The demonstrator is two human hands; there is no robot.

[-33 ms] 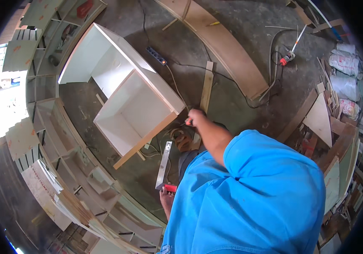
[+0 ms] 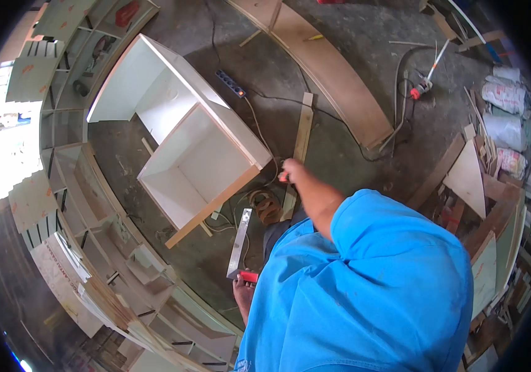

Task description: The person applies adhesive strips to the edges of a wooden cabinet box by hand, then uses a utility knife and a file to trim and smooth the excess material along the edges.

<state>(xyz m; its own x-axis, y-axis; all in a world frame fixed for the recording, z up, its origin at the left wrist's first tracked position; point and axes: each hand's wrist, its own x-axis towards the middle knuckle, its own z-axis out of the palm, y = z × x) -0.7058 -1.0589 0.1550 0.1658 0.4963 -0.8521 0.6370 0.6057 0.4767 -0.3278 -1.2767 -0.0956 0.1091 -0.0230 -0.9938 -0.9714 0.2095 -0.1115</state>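
Note:
My right hand (image 2: pixel 291 170) is closed around a small red-orange tool (image 2: pixel 284 177), just beyond the lower right corner of a white box cabinet (image 2: pixel 180 173) with a light wooden edge strip (image 2: pixel 213 208). The tool's exact kind is hard to make out. Low in the middle of the view, my left hand (image 2: pixel 242 291) grips a silver metal square (image 2: pixel 239 242) by its red handle. A coiled tan strip (image 2: pixel 264 208) and cables lie on the floor between my hands, and a narrow wooden plank (image 2: pixel 302 127) runs beyond my right hand.
Long shelving units (image 2: pixel 92 192) line the left. A curved wooden panel (image 2: pixel 333 74) lies ahead, near a power strip (image 2: pixel 230 82) with cables. A white tool with a red head (image 2: pixel 420 88), scrap boards (image 2: pixel 464 173) and stacked sacks (image 2: pixel 501 124) are on the right.
My right hand has shifted slightly to the right, away from the cabinet's corner, with the red-orange tool in it. My left hand stays about where it was with the square.

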